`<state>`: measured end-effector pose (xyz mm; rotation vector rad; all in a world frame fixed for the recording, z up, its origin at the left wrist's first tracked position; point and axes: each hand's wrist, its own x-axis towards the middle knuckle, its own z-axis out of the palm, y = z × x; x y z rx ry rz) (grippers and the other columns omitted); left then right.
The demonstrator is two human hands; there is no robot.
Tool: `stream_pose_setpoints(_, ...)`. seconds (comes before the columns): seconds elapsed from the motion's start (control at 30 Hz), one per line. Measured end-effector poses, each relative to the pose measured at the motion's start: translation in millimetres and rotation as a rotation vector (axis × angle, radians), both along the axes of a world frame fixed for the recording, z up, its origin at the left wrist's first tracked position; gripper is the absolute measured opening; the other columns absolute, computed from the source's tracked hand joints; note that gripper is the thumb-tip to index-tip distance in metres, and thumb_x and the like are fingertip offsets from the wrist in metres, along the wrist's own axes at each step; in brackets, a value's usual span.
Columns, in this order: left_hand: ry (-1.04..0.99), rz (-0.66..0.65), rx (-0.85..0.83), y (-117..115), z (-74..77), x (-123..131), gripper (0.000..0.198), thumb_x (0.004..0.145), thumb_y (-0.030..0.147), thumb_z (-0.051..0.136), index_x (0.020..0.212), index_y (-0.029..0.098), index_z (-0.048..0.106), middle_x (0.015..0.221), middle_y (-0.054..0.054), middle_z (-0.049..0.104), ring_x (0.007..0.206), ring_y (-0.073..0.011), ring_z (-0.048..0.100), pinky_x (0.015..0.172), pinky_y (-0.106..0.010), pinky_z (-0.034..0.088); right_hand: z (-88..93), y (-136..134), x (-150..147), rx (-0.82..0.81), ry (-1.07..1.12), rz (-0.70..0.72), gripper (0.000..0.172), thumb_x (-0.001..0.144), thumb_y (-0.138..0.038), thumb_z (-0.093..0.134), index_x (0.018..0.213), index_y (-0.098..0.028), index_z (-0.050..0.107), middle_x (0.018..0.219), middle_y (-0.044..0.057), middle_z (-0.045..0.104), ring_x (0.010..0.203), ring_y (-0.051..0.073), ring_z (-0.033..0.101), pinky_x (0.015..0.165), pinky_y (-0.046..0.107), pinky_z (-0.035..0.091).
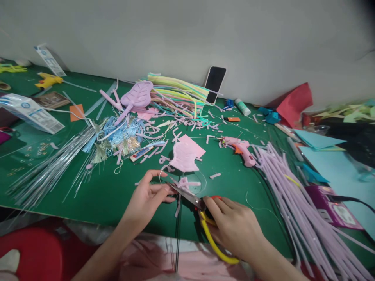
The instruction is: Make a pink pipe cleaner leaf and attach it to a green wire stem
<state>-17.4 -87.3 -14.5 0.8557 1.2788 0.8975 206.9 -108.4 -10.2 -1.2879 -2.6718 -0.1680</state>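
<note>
My right hand (234,224) is wrapped around the handles of a pair of scissors (190,198) with yellow and red grips. The blades point left, their tips by the fingers of my left hand (152,195). Thumb and fingers of that left hand are closed on a thin clear thread (160,173), which loops near the index finger. Just beyond the blades lies a pink fuzzy piece (184,156) shaped like a small panel. A small pink flower-like piece (183,182) is partly behind the scissors, and dark thin wires (177,238) run from there toward my lap.
A pink glue gun (240,150) and a bundle of lilac fuzzy stems (290,195) lie right. Left are silver strands (58,164) and blue tassels (117,128). Farther back sit a pink leaf-shaped piece (137,95), colourful stems (178,88) and a phone (215,84) against the wall.
</note>
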Motion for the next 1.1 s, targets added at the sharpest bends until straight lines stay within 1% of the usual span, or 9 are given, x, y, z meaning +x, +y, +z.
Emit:
stream_pose_setpoints(0.2,-0.025,-0.002,-0.006,0,-0.8,0,0.039,0.082,0.038,0.065,0.109,0.020,0.043,0.081,-0.004,0.078,0.084,-0.0216,0.074,0.079,-0.033,0.058,1.3,6,0,-0.010,-0.055,0.074,0.014,0.091,-0.027,0.048,0.086,-0.018,0.057,0.061,0.003,0.065,0.052,0.018,0.060,0.046,0.031,0.027)
stream_pose_setpoints(0.43,-0.024,0.017,-0.009,0,0.0,0,0.042,0.081,0.038,0.066,0.111,0.019,0.043,0.084,-0.007,0.078,0.087,-0.0231,0.074,0.079,-0.034,0.059,-0.3,6,3,0.020,-0.002,0.111,0.023,0.096,-0.020,0.036,0.085,-0.016,0.057,0.057,0.001,0.062,0.043,0.014,0.055,0.044,0.029,0.024)
stream_pose_setpoints(0.57,-0.059,0.035,-0.006,1,0.9,2,0.043,0.081,0.040,0.066,0.110,0.019,0.043,0.092,-0.011,0.078,0.093,-0.0251,0.073,0.079,-0.035,0.059,3.4,2,17,0.059,0.056,-0.055,0.026,0.095,-0.039,0.047,0.087,-0.018,0.061,0.056,-0.001,0.064,0.043,0.012,0.057,0.044,0.026,0.028)
stream_pose_setpoints(0.7,-0.051,0.065,0.000,1,3.0,3,0.044,0.079,0.040,0.068,0.109,0.019,0.045,0.091,-0.011,0.078,0.093,-0.0260,0.073,0.077,-0.034,0.059,2.5,1,42,0.192,0.008,-0.373,0.038,0.093,-0.053,0.047,0.092,-0.018,0.061,0.057,0.002,0.066,0.038,0.014,0.057,0.039,0.024,0.026)
stream_pose_setpoints(0.77,-0.046,0.095,0.013,1,4.9,4,0.044,0.078,0.040,0.070,0.108,0.019,0.046,0.089,-0.010,0.078,0.091,-0.0269,0.073,0.076,-0.035,0.060,-0.9,1,54,0.177,-0.106,-0.519,0.037,0.093,-0.052,0.045,0.092,-0.018,0.060,0.064,0.005,0.069,0.036,0.016,0.056,0.037,0.025,0.025)
stream_pose_setpoints(0.87,-0.053,0.146,0.039,-1,8.1,5,0.044,0.078,0.040,0.070,0.107,0.018,0.047,0.086,-0.010,0.078,0.089,-0.0284,0.074,0.073,-0.036,0.060,-1.9,2,65,0.045,-0.207,-0.541,0.028,0.096,-0.038,0.041,0.099,-0.017,0.060,0.072,0.008,0.069,0.039,0.018,0.056,0.037,0.027,0.026)
stream_pose_setpoints(0.97,-0.090,0.168,0.051,-2,10.7,7,0.041,0.078,0.039,0.070,0.106,0.017,0.049,0.087,-0.011,0.078,0.087,-0.0279,0.074,0.071,-0.034,0.060,9.1,2,57,-0.006,-0.077,-0.468,0.032,0.095,-0.033,0.040,0.112,-0.015,0.060,0.079,0.012,0.068,0.059,0.025,0.064,0.045,0.031,0.038)
stream_pose_setpoints(1.03,-0.129,0.167,0.055,-4,11.7,8,0.040,0.078,0.037,0.071,0.106,0.018,0.049,0.087,-0.010,0.078,0.085,-0.0259,0.074,0.069,-0.031,0.060,19.3,4,39,-0.031,0.172,-0.495,0.034,0.091,-0.044,0.049,0.109,-0.019,0.063,0.084,0.012,0.068,0.075,0.027,0.066,0.056,0.034,0.047)
stream_pose_setpoints(1.1,-0.164,0.165,0.067,-6,12.4,9,0.039,0.078,0.036,0.071,0.106,0.018,0.049,0.088,-0.009,0.078,0.083,-0.0237,0.075,0.068,-0.029,0.061,25.8,8,14,-0.224,0.526,-0.538,0.036,0.086,-0.049,0.057,0.108,-0.020,0.064,0.087,0.009,0.070,0.071,0.022,0.066,0.058,0.032,0.051)
